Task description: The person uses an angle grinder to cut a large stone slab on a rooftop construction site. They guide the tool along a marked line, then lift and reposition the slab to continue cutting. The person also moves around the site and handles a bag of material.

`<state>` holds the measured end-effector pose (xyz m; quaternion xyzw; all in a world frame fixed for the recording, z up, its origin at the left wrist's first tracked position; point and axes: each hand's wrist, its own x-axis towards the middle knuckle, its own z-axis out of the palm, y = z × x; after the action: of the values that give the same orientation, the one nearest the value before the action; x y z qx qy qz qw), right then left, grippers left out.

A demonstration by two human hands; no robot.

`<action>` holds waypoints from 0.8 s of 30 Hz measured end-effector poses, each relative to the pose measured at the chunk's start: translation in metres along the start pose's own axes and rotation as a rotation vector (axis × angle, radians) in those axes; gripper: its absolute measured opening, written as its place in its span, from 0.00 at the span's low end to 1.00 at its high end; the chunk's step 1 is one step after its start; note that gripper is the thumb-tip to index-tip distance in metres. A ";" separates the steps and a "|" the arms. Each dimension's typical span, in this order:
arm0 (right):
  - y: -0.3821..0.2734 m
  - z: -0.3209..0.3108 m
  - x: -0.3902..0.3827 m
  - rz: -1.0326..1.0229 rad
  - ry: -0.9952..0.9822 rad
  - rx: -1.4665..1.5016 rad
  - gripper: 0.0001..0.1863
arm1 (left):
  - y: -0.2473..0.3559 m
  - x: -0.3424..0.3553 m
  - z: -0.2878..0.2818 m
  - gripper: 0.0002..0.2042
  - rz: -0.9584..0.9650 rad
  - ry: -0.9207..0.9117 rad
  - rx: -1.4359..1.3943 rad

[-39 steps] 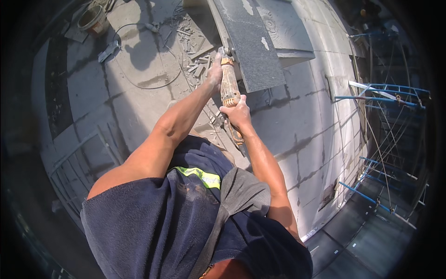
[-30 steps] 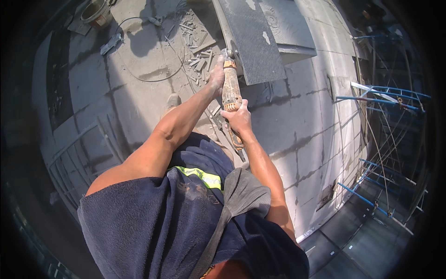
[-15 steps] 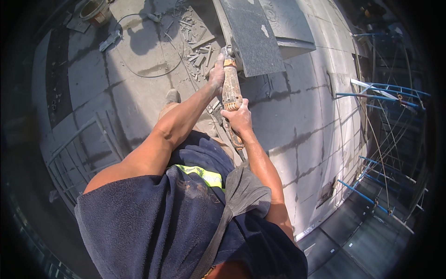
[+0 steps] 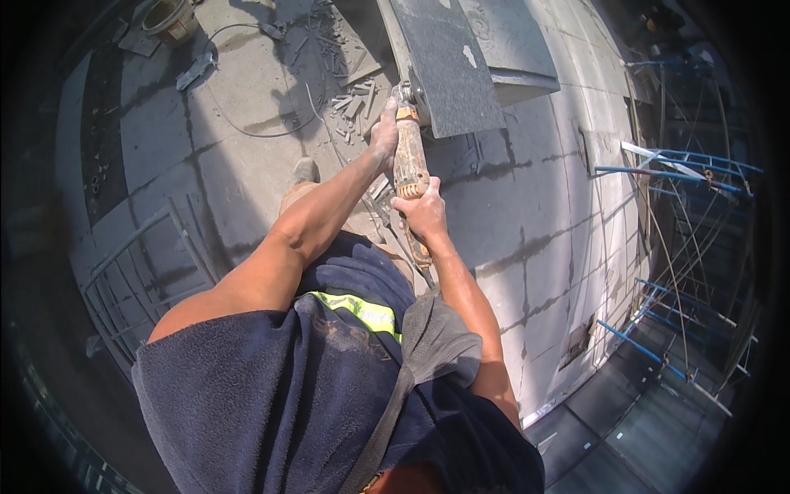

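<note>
1. Compared with the earlier view, both hands and the tool sit a touch further up the dark slab's near edge, and a shoe now shows on the floor beside the left forearm; the grip itself looks unchanged.
2. The angle grinder (image 4: 409, 169), orange and dust-caked, lies lengthwise between the two hands, its head pressed against the lower left corner of the dark stone slab (image 4: 448, 62).
3. The left hand (image 4: 383, 136) is clenched around the front of the grinder, just beside the slab's corner, fingers wrapped over the body near the head.
4. The right hand (image 4: 422, 212) is clenched around the rear handle, further from the slab and closer to the body, with the cable trailing away from it below.
5. Offcut chips (image 4: 352, 100) lie scattered on the concrete floor (image 4: 247, 90) just left of the slab's corner, and a loose cable (image 4: 247, 128) loops across the floor beyond them.
6. A bucket (image 4: 170, 18) stands well away from the slab to the upper left; blue scaffold tubes (image 4: 675, 165) stand off to the slab's right.
7. To do this cut well, I judge that both hands should stay firm, the front hand steadying the head while the rear hand guides.
8. Keeping the disc square to the slab's edge and the feet and cable out of its line would lower the risk of a kick or snag.
</note>
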<state>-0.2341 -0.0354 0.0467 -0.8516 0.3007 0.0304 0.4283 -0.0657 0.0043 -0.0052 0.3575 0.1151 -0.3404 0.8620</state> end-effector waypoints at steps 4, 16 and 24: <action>-0.010 0.002 0.010 -0.041 0.016 0.011 0.31 | 0.011 0.005 0.003 0.29 -0.008 -0.012 -0.013; -0.038 0.003 0.046 -0.032 -0.008 0.035 0.33 | 0.043 0.035 0.006 0.27 0.001 -0.004 -0.052; -0.037 0.002 0.044 -0.005 -0.024 -0.004 0.36 | 0.040 0.036 0.006 0.27 0.008 0.033 -0.043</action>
<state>-0.1774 -0.0386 0.0580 -0.8527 0.2933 0.0399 0.4304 -0.0126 0.0023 0.0043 0.3447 0.1351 -0.3287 0.8688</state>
